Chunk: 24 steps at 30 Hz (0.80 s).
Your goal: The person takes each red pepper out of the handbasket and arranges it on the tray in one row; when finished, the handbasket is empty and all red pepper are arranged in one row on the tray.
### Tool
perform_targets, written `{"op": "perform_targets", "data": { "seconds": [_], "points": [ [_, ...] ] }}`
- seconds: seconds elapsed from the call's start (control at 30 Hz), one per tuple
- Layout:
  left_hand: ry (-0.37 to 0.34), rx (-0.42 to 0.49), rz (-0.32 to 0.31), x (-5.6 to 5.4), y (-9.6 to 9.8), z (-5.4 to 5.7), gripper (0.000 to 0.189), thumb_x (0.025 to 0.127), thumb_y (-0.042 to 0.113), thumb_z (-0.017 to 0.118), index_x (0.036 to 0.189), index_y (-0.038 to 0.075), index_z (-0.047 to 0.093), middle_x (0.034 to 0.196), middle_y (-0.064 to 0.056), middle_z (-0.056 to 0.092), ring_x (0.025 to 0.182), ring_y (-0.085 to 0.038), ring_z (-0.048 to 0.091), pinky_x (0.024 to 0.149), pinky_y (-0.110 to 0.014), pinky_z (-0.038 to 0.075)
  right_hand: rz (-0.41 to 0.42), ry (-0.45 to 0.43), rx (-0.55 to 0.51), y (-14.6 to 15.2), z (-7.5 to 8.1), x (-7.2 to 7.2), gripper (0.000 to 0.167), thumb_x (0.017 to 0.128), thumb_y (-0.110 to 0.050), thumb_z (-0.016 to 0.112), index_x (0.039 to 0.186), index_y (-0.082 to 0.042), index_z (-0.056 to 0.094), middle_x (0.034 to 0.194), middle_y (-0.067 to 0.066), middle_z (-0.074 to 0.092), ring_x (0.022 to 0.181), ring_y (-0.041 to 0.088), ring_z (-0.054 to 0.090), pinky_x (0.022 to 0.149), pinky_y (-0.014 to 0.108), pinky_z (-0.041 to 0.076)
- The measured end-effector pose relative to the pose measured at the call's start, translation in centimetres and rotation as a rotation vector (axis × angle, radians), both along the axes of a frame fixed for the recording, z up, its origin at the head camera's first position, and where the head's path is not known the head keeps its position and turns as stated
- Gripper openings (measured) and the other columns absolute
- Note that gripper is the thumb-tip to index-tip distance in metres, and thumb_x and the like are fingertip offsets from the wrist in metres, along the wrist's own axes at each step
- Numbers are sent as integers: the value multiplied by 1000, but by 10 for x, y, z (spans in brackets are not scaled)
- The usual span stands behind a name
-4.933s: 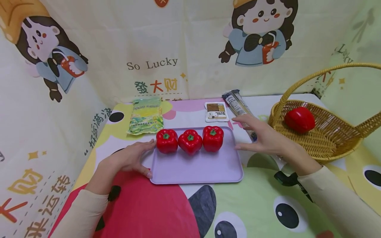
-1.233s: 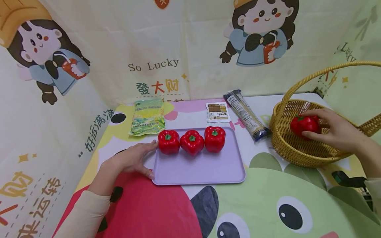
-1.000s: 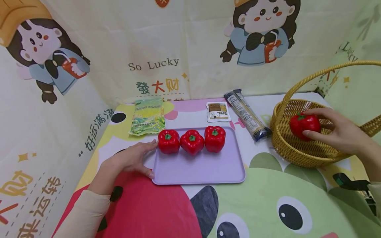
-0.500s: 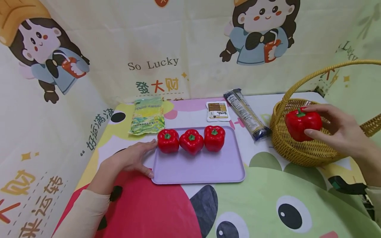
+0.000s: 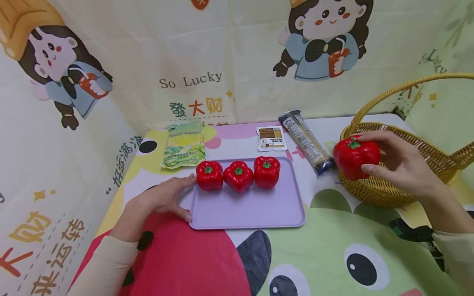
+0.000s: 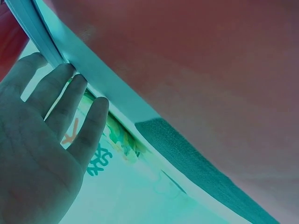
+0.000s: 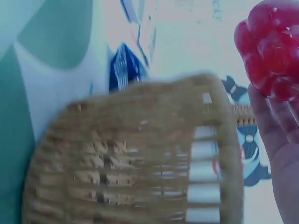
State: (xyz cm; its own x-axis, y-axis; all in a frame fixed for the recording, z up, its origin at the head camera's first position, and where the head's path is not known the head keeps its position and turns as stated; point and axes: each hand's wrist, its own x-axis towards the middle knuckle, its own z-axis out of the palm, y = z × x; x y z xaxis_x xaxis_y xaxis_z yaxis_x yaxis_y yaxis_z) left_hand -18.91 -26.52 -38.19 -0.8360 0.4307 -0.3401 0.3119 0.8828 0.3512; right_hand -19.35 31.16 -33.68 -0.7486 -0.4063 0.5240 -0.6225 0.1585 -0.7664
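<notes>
My right hand (image 5: 401,164) grips a red bell pepper (image 5: 356,158) with a green stem, fingers behind it and thumb in front. The pepper overlaps the left rim of the wicker basket (image 5: 381,191) in the head view; the right wrist view has the pepper (image 7: 273,51) at upper right, higher than the basket's weave. Three more red peppers (image 5: 238,176) sit in a row along the back of a lilac tray (image 5: 246,211). My left hand (image 5: 163,197) rests at the tray's left edge with fingers spread; in the left wrist view its fingers (image 6: 88,130) extend toward the tray's side.
Behind the tray lie a green and yellow packet (image 5: 184,146) and a small white and brown packet (image 5: 271,139). A long clear-and-blue package (image 5: 306,142) slants between tray and basket. The basket's tall handle (image 5: 392,96) arches over it. A printed cloth wall (image 5: 252,98) stands behind.
My right hand reached into the basket, took hold of the pepper there, and has lifted it leftward to the basket's rim. The left hand and tray have stayed nearly still.
</notes>
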Motion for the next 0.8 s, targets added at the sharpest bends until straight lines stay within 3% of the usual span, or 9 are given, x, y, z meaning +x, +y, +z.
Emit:
{"op": "perform_targets", "data": {
  "seconds": [0.1,0.33,0.8],
  "points": [
    [3,-4,3,1,-1,0,121,65,58,92,160,8,35,166,-16,32,150,-42,32,116,-61,36,40,35,3,-12,-2,-3,74,65,33,66,136,17,50,141,21,52,123,23,57,88,17,57],
    [9,-15,2,1,-1,0,122,65,61,91,161,10,35,167,-14,32,150,-41,33,115,-61,38,-31,21,164,-34,-2,-4,77,67,25,76,137,6,52,140,10,52,123,20,54,84,17,57],
    [30,-14,-11,1,-2,0,120,66,58,91,160,9,36,166,-15,34,148,-41,35,114,-59,40,10,0,224,-65,-22,-11,75,69,13,87,133,-6,54,142,4,51,122,15,58,87,20,58]
  ]
}}
